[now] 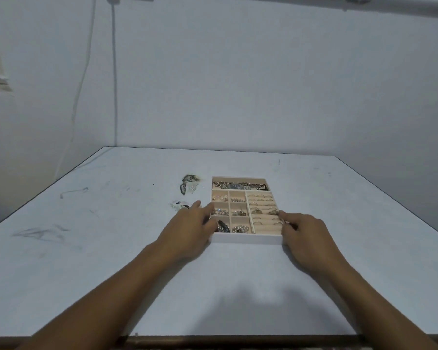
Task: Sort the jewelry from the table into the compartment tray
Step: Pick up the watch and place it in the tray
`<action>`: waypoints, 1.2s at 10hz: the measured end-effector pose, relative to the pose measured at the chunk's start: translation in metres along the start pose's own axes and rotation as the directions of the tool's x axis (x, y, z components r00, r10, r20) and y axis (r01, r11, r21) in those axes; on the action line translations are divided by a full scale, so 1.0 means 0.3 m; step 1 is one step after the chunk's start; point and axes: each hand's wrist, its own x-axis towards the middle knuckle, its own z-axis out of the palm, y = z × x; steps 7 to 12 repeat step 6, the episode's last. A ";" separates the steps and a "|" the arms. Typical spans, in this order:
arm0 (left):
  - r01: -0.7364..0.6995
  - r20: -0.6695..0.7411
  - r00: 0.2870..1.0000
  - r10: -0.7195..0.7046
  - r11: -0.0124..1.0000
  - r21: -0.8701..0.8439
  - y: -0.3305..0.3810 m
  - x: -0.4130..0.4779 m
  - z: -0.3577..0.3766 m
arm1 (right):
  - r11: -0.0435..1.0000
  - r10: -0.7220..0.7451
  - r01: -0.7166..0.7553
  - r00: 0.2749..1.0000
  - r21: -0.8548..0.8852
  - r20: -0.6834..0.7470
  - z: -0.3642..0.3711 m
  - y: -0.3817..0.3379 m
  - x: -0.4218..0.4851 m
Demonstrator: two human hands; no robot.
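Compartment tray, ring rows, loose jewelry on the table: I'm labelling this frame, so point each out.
compartment tray [247, 238], head view, white front wall.
ring rows [262, 204], head view, a middle roll, right section.
loose jewelry [188, 180], head view, dark pile left of tray.

Bare left hand [187, 224] and bare right hand [305, 236]. Forearms [116, 294] bare as well, slender, uncovered to the edge of view.
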 end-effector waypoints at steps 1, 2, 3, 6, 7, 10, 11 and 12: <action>0.015 -0.012 1.000 -0.015 0.999 0.047 -0.003 0.069 -0.009 | 1.000 -0.013 0.014 1.000 -0.024 0.017 0.020 0.012 0.082; 0.031 -0.015 0.999 -0.030 0.998 0.053 0.002 0.109 -0.022 | 1.000 -0.011 0.012 0.999 -0.029 0.035 0.027 0.009 0.132; 0.019 -0.019 1.000 -0.019 0.999 0.045 -0.002 0.136 -0.028 | 0.999 -0.011 0.012 1.000 -0.033 0.028 0.031 0.003 0.163; -0.008 -0.107 0.994 -0.004 0.994 -0.113 -0.003 0.100 -0.032 | 1.000 -0.028 0.029 0.998 -0.006 0.064 0.013 0.009 0.149; -0.008 -0.107 0.994 -0.004 0.994 -0.113 -0.003 0.100 -0.032 | 1.000 -0.028 0.029 0.998 -0.006 0.064 0.013 0.009 0.149; -0.008 -0.107 0.994 -0.004 0.994 -0.113 -0.003 0.100 -0.032 | 1.000 -0.028 0.029 0.998 -0.006 0.064 0.013 0.009 0.149; -0.008 -0.107 0.994 -0.004 0.994 -0.113 -0.003 0.100 -0.032 | 1.000 -0.028 0.029 0.998 -0.006 0.064 0.013 0.009 0.149; -0.008 -0.107 0.994 -0.004 0.994 -0.113 -0.003 0.100 -0.032 | 1.000 -0.028 0.029 0.998 -0.006 0.064 0.013 0.009 0.149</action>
